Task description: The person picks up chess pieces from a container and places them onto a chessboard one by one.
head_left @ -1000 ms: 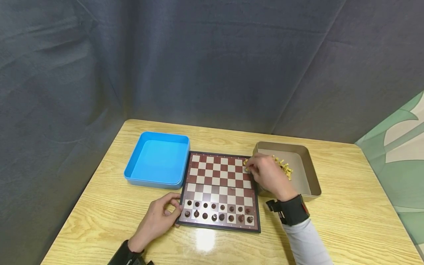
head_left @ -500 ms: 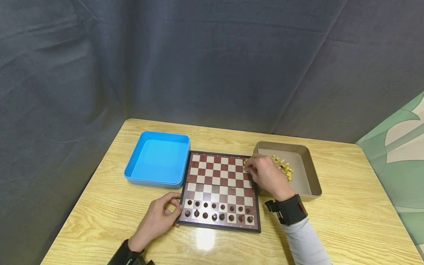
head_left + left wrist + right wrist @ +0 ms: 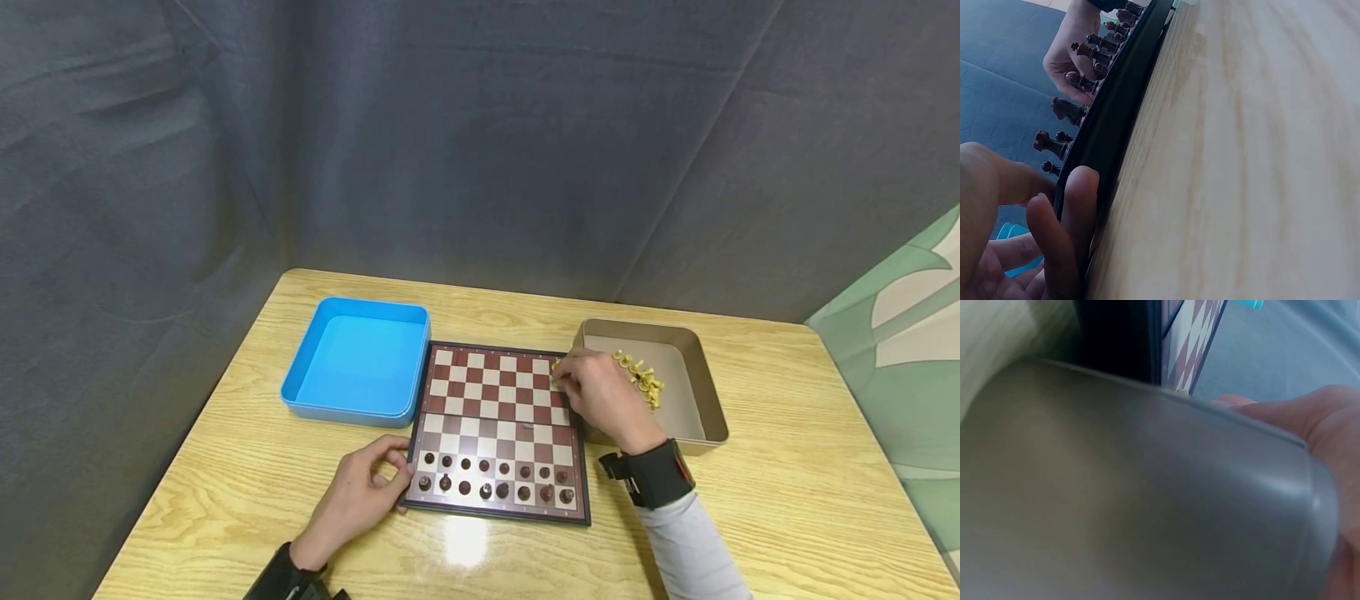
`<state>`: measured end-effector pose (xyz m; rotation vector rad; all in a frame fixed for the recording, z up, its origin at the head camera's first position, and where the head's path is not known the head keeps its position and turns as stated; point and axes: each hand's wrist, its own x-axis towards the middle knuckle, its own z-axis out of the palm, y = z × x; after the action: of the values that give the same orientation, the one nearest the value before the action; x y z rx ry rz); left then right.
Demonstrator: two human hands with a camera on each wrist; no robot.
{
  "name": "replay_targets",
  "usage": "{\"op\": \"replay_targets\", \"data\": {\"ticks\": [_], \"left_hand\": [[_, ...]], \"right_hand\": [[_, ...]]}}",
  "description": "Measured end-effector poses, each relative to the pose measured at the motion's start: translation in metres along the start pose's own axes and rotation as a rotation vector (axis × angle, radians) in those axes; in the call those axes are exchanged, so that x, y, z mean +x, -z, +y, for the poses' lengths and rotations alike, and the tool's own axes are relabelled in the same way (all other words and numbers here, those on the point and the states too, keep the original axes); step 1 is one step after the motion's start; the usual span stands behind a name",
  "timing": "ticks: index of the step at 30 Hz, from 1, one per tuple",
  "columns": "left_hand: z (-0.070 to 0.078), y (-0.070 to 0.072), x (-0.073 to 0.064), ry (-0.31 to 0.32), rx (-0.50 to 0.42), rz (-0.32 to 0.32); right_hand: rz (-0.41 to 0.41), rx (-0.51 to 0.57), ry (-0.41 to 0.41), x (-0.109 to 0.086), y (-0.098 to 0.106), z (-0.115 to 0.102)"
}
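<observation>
A folding chessboard (image 3: 480, 421) lies mid-table, with two rows of dark chess pieces (image 3: 502, 492) standing along its near side. My left hand (image 3: 367, 483) holds the board's near left corner; the left wrist view shows the fingertips (image 3: 1080, 194) against its black side. At the far right corner, my right hand (image 3: 600, 392) pinches a small yellow chess piece (image 3: 556, 382) over the edge squares, mostly hidden by the fingers. Another yellow chess piece (image 3: 557, 364) stands just beyond it. In the right wrist view, the box wall covers most of that hand.
A tan box (image 3: 708, 400) with several yellow chess pieces (image 3: 647, 381) lying in it stands right of the board, under my right hand. A blue tray (image 3: 352, 412) sits at the board's left. A dark curtain (image 3: 480, 167) hangs behind the wooden table (image 3: 810, 467).
My right hand has shifted very slightly at the far right corner, still pinching the yellow chess piece. The left hand stays at the board's corner.
</observation>
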<state>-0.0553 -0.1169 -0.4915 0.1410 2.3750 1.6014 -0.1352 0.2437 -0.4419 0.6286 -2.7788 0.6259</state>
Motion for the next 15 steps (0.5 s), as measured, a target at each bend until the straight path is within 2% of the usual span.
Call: {"op": "replay_targets", "data": {"ticks": [15], "left_hand": [[-0.0016,-0.0005,0.0003,0.001,0.011,-0.003]], "right_hand": [[-0.007,-0.001,-0.003,0.0001,-0.0004,-0.0007]]}}
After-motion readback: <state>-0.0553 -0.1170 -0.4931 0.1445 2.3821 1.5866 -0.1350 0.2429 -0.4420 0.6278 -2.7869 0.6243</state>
